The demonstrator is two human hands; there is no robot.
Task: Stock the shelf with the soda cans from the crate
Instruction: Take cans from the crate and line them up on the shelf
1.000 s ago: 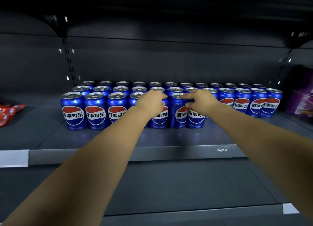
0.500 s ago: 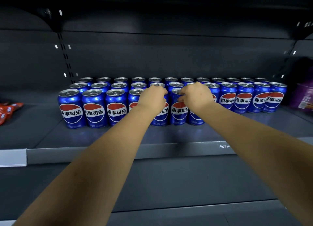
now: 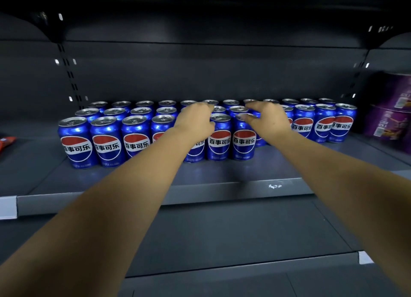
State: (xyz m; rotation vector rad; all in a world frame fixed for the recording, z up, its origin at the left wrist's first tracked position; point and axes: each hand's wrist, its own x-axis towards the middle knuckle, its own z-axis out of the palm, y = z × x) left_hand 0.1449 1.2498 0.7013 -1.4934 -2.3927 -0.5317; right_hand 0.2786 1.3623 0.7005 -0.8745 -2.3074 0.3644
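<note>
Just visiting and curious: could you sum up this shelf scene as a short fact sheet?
Goods: blue aluminium soda cans, upright in rows
Surface: dark grey metal shelf
Left hand: fingers curled over a front-row can
Right hand: spread over neighbouring can tops, hold unclear
Far right: purple cardboard boxes

Both bare forearms are stretched forward, left forearm (image 3: 115,203) from the lower left, right forearm (image 3: 347,185) from the lower right, converging. Left hand (image 3: 195,122) is seen from the back, palm down, fingers curled forward and down; whether anything is gripped is hidden. Right hand (image 3: 270,120) is held palm down, fingers loosely bent and spread, thumb stuck out leftward. Hands are near each other, not touching.
</note>
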